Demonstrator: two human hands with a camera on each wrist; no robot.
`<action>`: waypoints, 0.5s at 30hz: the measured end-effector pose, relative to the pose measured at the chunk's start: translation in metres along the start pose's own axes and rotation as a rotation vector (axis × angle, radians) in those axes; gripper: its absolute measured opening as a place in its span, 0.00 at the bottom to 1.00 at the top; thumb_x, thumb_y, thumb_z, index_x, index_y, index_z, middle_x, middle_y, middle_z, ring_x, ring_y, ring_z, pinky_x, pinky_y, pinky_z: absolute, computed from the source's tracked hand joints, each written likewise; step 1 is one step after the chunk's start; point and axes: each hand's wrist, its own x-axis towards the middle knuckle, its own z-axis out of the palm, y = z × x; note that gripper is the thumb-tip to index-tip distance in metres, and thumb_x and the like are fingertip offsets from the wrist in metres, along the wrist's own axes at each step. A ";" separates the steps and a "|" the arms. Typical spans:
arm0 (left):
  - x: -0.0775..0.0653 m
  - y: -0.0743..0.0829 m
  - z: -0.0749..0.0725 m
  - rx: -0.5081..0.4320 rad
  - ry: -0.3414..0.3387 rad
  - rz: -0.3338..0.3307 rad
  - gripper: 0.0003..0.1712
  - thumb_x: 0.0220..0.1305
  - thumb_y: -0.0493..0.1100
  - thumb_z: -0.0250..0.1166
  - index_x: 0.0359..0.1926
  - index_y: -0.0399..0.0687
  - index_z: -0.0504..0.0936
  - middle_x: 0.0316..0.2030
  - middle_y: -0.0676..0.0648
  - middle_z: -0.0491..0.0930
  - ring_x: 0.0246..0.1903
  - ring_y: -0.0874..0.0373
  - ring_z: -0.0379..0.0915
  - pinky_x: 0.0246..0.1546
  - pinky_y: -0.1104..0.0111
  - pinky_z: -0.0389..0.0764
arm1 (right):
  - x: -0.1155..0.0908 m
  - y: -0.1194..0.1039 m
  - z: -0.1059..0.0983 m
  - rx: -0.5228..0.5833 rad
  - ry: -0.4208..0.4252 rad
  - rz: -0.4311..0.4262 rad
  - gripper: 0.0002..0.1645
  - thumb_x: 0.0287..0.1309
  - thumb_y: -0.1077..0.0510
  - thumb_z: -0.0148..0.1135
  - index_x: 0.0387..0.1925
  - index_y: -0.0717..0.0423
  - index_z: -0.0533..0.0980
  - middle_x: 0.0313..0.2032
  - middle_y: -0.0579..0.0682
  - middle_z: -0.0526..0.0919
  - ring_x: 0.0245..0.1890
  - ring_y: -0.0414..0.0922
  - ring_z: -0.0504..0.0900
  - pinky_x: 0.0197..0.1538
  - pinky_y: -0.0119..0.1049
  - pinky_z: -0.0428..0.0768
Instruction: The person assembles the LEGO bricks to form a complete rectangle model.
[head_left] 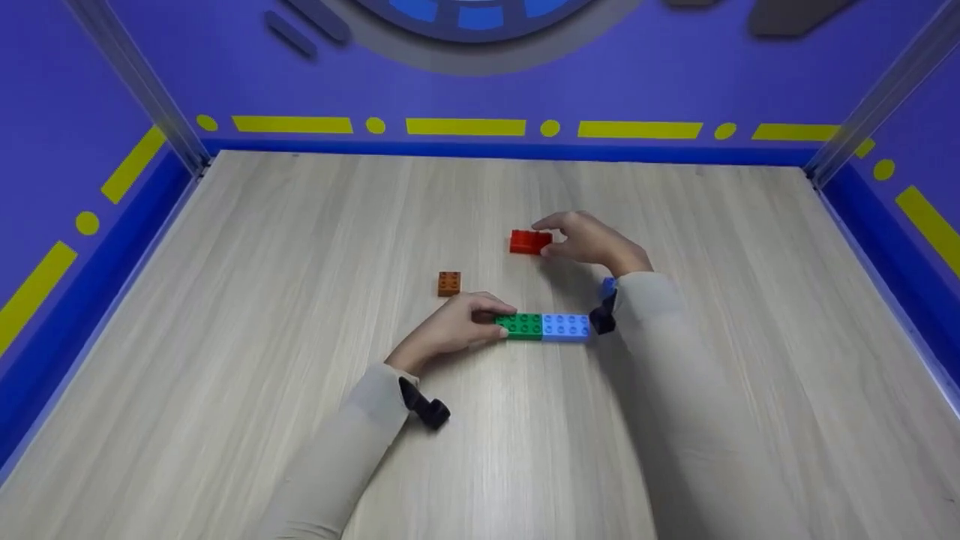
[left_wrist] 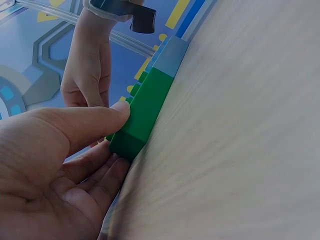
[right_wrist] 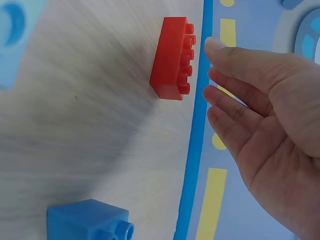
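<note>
My left hand (head_left: 461,324) pinches the left end of a green toy building brick (head_left: 525,325), its thumb on the near side and fingers on the far side. End to end with it on the table lies a light blue brick (head_left: 566,327), touching the green one. My right hand (head_left: 589,238) is above the table beside a red brick (head_left: 529,241), thumb and fingers apart. In the right wrist view that red brick (right_wrist: 171,59) stands studs up, with a gap between it and the fingertips (right_wrist: 214,45).
A small brown-orange brick (head_left: 449,283) sits beyond my left hand. Partly hidden by the right wrist's black camera mount (head_left: 602,319) is a small blue brick (head_left: 609,286), seen closer in the right wrist view. Purple-blue walls (head_left: 480,97) border the wooden table (head_left: 300,247).
</note>
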 end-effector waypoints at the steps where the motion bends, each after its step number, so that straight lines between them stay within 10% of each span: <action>1: 0.000 0.000 0.000 -0.003 0.001 -0.003 0.19 0.61 0.39 0.67 0.54 0.51 0.82 0.52 0.50 0.79 0.53 0.58 0.72 0.58 0.64 0.73 | 0.001 0.000 0.001 -0.002 -0.001 0.005 0.27 0.61 0.59 0.62 0.63 0.54 0.72 0.63 0.55 0.73 0.63 0.54 0.70 0.66 0.50 0.68; 15: 0.000 -0.001 0.001 -0.007 0.001 -0.002 0.19 0.61 0.39 0.67 0.54 0.51 0.82 0.52 0.51 0.79 0.53 0.59 0.72 0.58 0.65 0.74 | 0.002 -0.002 0.009 -0.024 -0.039 0.095 0.29 0.61 0.60 0.62 0.64 0.48 0.71 0.65 0.52 0.71 0.62 0.50 0.68 0.68 0.51 0.65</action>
